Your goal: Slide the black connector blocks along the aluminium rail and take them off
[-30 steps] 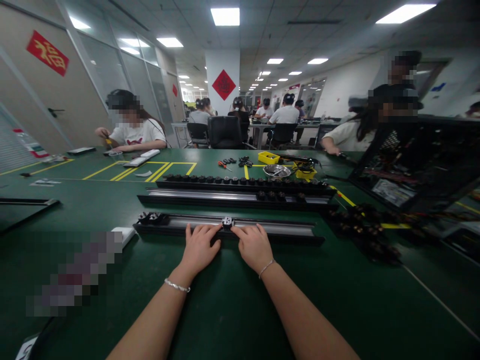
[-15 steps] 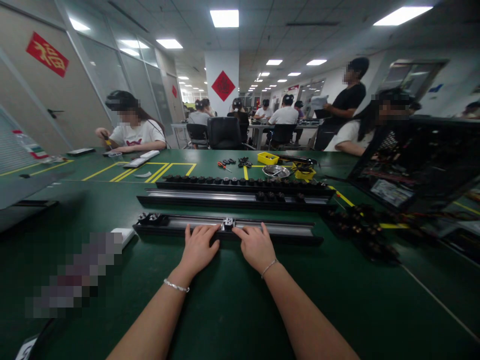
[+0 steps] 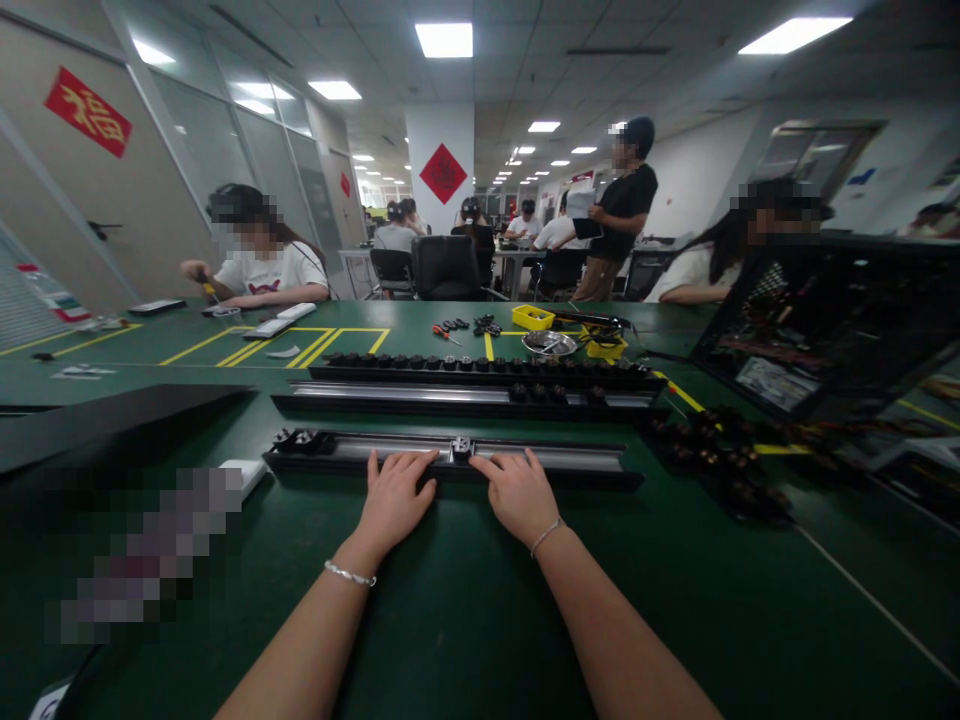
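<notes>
A long black channel rail [image 3: 555,456] with a metallic inner face lies across the table in front of me. Partway along it sits a small black socket-like module [image 3: 462,448] with a pale top. My left hand [image 3: 397,497] rests on the rail left of this module, fingers spread, with a small gap to it. On the other side, my right hand [image 3: 523,495] is open, its index fingertip at the module's right edge. Neither hand wraps around anything. More black modules [image 3: 304,441] sit at the rail's left end.
Behind lie a second rail [image 3: 405,392] with several modules and a fuller third one [image 3: 427,362]. Loose black parts [image 3: 712,460] are heaped at right, near an open computer case [image 3: 795,330]. A dark panel [image 3: 127,430] juts in from the left. Co-workers sit across the table.
The module has shifted slightly right along the rail, and my right hand with it. My left hand stays about in place. The dark panel reaches farther in; the standing person has moved left.
</notes>
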Motion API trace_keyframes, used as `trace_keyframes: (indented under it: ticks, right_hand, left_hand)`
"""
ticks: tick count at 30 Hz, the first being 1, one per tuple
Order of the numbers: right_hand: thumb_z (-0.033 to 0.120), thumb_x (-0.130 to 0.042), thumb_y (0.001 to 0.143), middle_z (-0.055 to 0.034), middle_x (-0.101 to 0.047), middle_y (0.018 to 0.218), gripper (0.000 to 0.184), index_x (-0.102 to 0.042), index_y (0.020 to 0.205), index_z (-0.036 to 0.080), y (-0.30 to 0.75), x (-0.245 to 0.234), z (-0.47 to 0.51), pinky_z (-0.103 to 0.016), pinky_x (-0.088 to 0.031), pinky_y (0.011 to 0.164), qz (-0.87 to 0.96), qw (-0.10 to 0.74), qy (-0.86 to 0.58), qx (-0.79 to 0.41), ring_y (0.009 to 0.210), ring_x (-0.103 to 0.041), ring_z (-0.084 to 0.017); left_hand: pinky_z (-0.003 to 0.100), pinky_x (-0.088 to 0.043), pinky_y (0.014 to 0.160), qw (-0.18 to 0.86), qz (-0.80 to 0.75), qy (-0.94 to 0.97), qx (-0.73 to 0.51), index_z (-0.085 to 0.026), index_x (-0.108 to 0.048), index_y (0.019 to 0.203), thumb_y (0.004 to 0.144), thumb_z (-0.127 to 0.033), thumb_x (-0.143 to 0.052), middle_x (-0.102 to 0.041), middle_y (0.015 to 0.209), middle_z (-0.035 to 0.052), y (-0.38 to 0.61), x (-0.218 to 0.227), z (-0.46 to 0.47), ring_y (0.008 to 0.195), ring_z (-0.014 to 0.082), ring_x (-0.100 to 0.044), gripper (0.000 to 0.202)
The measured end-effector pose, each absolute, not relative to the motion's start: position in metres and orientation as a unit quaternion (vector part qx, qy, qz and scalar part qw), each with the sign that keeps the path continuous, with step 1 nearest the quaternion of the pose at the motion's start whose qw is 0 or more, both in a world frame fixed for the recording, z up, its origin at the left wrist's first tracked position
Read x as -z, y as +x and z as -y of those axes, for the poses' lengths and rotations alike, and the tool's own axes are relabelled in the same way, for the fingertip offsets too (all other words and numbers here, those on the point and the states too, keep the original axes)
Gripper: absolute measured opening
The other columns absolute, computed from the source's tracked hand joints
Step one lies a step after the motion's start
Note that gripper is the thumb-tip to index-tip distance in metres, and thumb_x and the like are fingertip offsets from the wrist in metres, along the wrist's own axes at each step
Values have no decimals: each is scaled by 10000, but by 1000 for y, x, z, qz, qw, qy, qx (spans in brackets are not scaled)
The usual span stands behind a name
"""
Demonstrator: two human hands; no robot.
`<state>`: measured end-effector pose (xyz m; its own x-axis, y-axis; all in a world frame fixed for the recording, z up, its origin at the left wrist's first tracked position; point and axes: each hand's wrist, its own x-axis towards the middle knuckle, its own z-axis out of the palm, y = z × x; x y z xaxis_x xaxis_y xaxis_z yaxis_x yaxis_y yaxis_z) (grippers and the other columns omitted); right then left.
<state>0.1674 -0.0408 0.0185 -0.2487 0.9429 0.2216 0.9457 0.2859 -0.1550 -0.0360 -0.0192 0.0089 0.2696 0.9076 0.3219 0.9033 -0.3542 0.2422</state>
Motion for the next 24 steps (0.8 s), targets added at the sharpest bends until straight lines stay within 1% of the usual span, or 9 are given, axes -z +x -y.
trace_keyframes:
  ticks: [5,14,24]
  right_hand:
    - [200,-353,847,-13,-588,1147,454,-482,1248,369,173,-19,40,-402,-185,1029,792,136,-595,3,1071,-483,-170]
    - [187,-372,832,-7,-578,1176,476,-468,1260,372,180,-21,41,-394,-178,1032,800,131,-586,-4,1096,-473,-165]
    - [195,-367,838,-10,-563,1199,479,-452,1272,380,186,-23,41,-420,-144,1041,794,105,-599,-7,1100,-468,-169]
  left_hand:
    - [592,-53,1070,7,-568,797,-206,-316,-496,1233,840,-314,-466,-609,1157,7,-37,-9,19,1124,229,-482,394]
    - [589,-59,1069,14,-568,796,-209,-316,-501,1226,850,-326,-457,-607,1162,9,-37,-9,19,1124,227,-481,378]
    - [591,-67,1068,14,-567,798,-205,-324,-500,1226,858,-343,-447,-605,1171,9,-37,-9,19,1126,228,-482,372]
